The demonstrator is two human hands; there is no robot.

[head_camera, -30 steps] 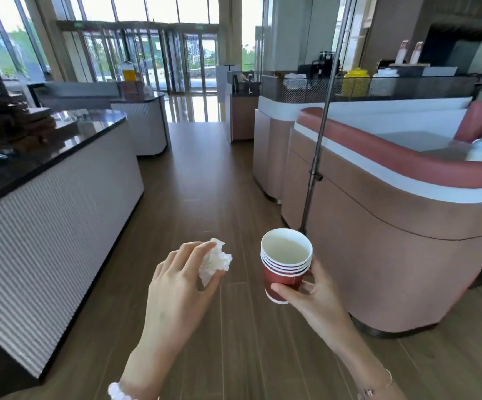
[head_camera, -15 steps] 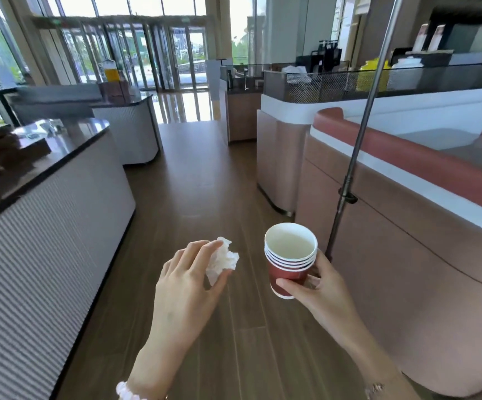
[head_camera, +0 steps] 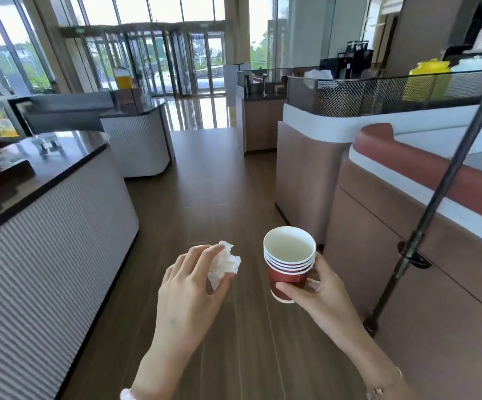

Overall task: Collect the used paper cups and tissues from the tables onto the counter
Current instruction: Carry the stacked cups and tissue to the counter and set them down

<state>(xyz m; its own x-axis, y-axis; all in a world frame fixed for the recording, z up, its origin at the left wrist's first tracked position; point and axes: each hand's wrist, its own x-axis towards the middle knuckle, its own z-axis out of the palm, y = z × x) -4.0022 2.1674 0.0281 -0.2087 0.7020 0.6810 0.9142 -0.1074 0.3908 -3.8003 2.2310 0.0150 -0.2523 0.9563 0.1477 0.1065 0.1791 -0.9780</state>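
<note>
My left hand [head_camera: 189, 287] pinches a crumpled white tissue [head_camera: 224, 263] between thumb and fingers, held out over the wooden floor. My right hand [head_camera: 319, 295] grips a stack of several nested red paper cups [head_camera: 289, 262] with white insides, upright, the top one looking empty. Both hands are at about waist height in the aisle. The dark-topped counter [head_camera: 49, 166] with a ribbed white front runs along my left.
A pink booth back [head_camera: 424, 255] with a red cushion rim fills the right side. A dark metal pole [head_camera: 424, 220] leans up from the floor beside it. A second ribbed counter [head_camera: 139, 145] and a service bar [head_camera: 378, 96] stand further ahead. The wooden aisle leads toward glass doors.
The view has advanced along the aisle, and the booth and pole have slid closer on the right. Both hands keep the same hold on the tissue and the cups.
</note>
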